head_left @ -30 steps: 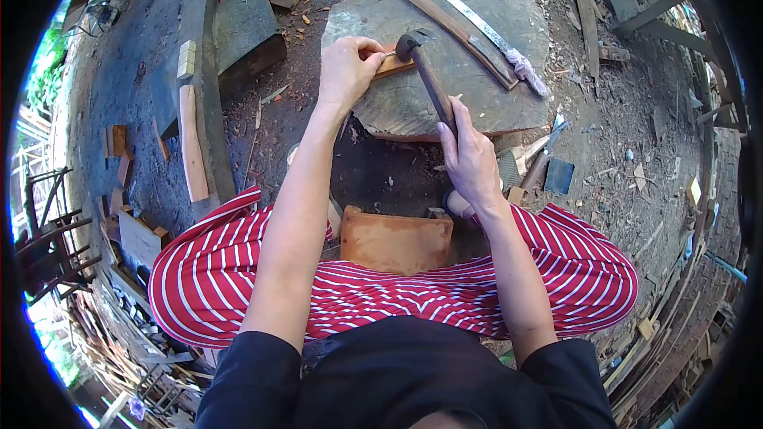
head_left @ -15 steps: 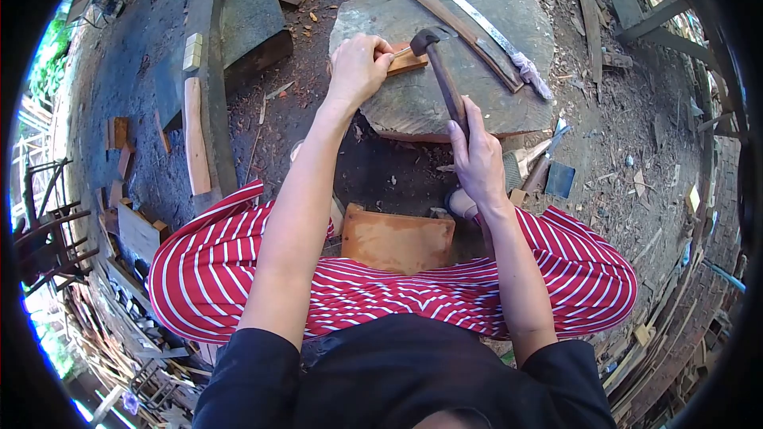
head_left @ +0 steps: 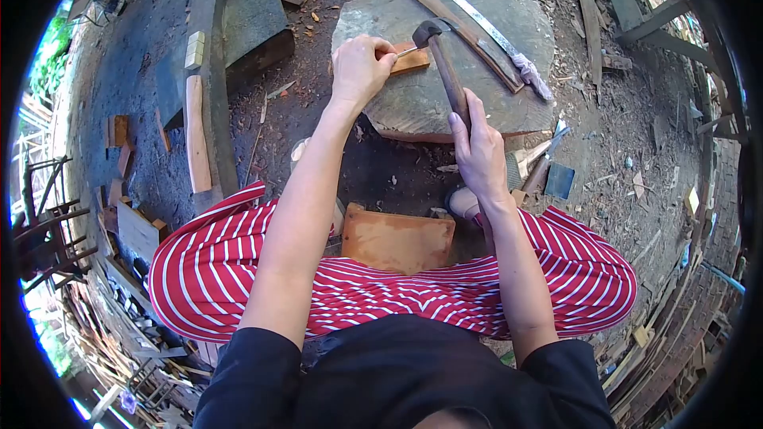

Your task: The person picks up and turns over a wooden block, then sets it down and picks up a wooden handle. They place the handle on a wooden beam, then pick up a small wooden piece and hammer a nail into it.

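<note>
Pinched between the fingertips of my left hand (head_left: 362, 67) is a thin metal rod (head_left: 408, 52), like a nail or punch. It slants over a small reddish-brown wood block (head_left: 411, 62) on the tree-stump work surface (head_left: 477, 103), and my hand covers the block's left part. My right hand (head_left: 481, 151) is wrapped round the wooden handle of a hammer (head_left: 451, 75), thumb along the handle. The hammer's dark head lies just right of the rod's visible end in this view.
A long wood strip (head_left: 449, 24) and a saw-like metal blade (head_left: 477, 20) with a wrapped end lie across the stump's back right. A wooden-handled tool (head_left: 540, 168) rests on the ground at right. A dark slab (head_left: 254, 20) and a pale stick (head_left: 196, 135) are at left.
The hammer head has shifted slightly up, now right by the rod's end. More of the rod shows beyond my left fingertips. Both hands stay nearly in place.
</note>
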{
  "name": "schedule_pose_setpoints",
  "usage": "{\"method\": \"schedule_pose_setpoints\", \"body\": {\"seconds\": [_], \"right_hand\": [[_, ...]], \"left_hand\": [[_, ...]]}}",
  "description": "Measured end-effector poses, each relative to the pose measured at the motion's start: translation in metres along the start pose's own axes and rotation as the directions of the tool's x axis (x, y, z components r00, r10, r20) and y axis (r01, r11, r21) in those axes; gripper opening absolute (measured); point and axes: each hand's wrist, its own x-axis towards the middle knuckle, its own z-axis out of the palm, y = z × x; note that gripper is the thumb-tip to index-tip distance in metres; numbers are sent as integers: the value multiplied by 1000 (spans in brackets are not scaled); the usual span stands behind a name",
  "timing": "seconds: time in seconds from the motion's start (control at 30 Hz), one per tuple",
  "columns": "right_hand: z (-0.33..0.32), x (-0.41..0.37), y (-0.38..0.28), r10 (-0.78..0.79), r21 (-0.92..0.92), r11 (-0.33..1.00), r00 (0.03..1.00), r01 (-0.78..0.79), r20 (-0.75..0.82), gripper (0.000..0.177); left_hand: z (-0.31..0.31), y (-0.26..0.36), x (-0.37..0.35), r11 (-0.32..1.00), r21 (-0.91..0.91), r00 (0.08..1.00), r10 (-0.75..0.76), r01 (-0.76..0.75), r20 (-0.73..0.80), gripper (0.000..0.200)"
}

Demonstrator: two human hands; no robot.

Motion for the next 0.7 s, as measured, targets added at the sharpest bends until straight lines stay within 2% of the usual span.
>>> {"method": "schedule_pose_setpoints", "body": {"seconds": [0.17,0.23,0.37,0.43,0.47,0.5,0.57,0.6,0.63,0.67,0.7], "right_hand": [[2,3,-2,11,-102,995,997,-19,-76,41],[5,7,3,-67,-183,983,982,34,-174,44],[3,7,3,-35,-228,974,992,6,-125,46],[3,2,0,-229,-333,928,959,164,-168,46],[-1,-1,-4,-249,-331,928,947,174,-200,35],[-10,-1,-15,-273,-321,925,945,205,-183,35],[-44,-7,-41,-229,-34,973,974,229,1,24],[-73,-14,-66,-125,319,947,962,43,241,19],[-100,-29,-80,-103,560,797,864,-224,493,14],[-112,-67,-57,-443,685,719,835,114,326,15],[-108,-51,-67,-805,941,337,506,-41,310,14]], "left_hand": [[4,-3,-2,998,26,996,63,-62,-59,16],[3,-2,-3,999,18,998,50,-49,-50,16],[3,-3,-1,1000,0,999,29,-29,-18,16],[5,-2,0,999,-10,999,31,-32,-28,17],[4,-3,-1,999,-10,999,33,-33,-28,17],[4,-4,-2,1000,-26,999,14,-15,-33,17],[2,-2,-4,999,-37,998,32,-34,-56,16],[2,-1,-5,999,-33,999,10,-11,-44,16],[3,1,-4,999,-32,999,-10,9,-37,16],[1,5,-5,1000,22,998,-21,22,-53,15],[1,5,-6,1000,9,998,-4,4,-70,14]]}}
